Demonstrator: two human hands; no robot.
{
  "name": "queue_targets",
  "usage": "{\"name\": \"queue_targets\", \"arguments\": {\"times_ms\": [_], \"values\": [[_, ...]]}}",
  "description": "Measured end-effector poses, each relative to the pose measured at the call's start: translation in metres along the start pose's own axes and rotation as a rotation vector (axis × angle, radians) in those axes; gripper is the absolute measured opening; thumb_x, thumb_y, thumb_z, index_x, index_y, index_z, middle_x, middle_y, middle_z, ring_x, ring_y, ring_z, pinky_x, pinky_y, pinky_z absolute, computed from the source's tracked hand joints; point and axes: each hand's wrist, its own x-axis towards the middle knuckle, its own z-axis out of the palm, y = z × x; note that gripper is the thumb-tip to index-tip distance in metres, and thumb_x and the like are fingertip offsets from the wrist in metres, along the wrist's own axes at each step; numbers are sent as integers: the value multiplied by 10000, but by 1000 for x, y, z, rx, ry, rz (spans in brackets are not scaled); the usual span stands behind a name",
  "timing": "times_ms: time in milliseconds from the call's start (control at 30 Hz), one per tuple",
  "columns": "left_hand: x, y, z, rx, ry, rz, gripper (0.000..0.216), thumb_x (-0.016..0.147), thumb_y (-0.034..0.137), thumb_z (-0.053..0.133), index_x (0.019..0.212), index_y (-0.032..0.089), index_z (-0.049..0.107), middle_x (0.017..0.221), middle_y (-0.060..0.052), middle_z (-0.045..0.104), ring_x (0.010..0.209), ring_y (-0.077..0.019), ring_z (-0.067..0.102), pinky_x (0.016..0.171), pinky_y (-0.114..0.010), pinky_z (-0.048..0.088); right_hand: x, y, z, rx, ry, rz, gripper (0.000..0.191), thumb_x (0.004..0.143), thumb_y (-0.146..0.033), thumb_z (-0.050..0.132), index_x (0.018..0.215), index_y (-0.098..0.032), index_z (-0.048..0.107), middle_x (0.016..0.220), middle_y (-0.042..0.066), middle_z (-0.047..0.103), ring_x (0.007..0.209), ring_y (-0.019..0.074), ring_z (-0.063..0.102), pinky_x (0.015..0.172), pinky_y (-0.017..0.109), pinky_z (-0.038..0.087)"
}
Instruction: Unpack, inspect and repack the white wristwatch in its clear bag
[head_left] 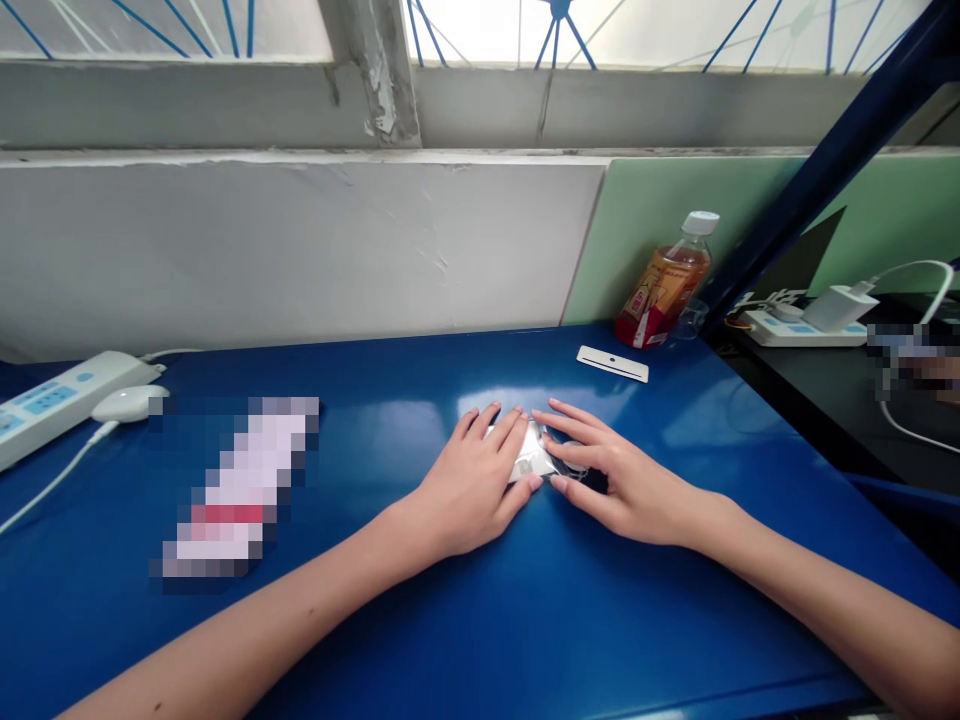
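A small shiny packet (534, 455), white with clear plastic at its right end, lies on the blue tabletop (480, 620). My left hand (480, 475) rests over the left part of the packet, fingers stretched out, and hides that part. From the right, my right hand (619, 470) reaches to the packet's clear end with its fingers spread and the thumb low. Both thumbs sit near the packet's near edge. What is inside the packet cannot be made out.
A white card with a slot (613, 364) lies near a drink bottle (666, 285) at the back right. To the left are a blurred-out flat object (240, 490), a power strip (67, 400) and a white round charger (131, 403). A blue post (825, 165) slants at the right.
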Motion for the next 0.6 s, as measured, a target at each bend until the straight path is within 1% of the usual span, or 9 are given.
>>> {"name": "queue_targets", "arguments": {"times_ms": [167,367,400,533,600], "values": [[0,-1,1,-23,18,-10,644,1002,508,395,1485,82,365,1542,-169,400,1431,-373,326,1156,-523,262,1,-1,5,-117,86,-5,307,932,-224,568,1218,-162,660,1389,169,580,1413,338,400,1087,521,455],[-1,-2,1,-37,34,-13,629,1006,507,395,1484,98,370,1528,-165,423,1427,-368,334,1151,-529,273,0,7,2,-163,181,-17,202,938,-216,555,1035,-187,731,1283,121,661,1320,317,505,1048,502,490],[-1,-2,1,-38,40,-15,625,1008,506,394,1483,100,371,1528,-165,424,1427,-368,335,1150,-529,275,1,8,2,-160,178,-28,204,941,-213,551,1032,-190,733,1276,116,666,1312,311,512,1044,495,494],[-1,-1,0,-50,35,-17,627,1005,505,404,1473,87,385,1517,-176,436,1422,-374,344,1150,-527,278,1,9,0,-144,138,-59,248,948,-205,537,1126,-192,709,1266,121,671,1287,302,535,1019,485,516],[-1,-1,0,-56,31,-13,624,1008,501,400,1472,83,386,1514,-179,438,1422,-375,344,1149,-532,279,2,10,-1,-142,132,-63,252,949,-206,535,1129,-200,710,1255,120,677,1271,302,549,1013,488,519]]}}
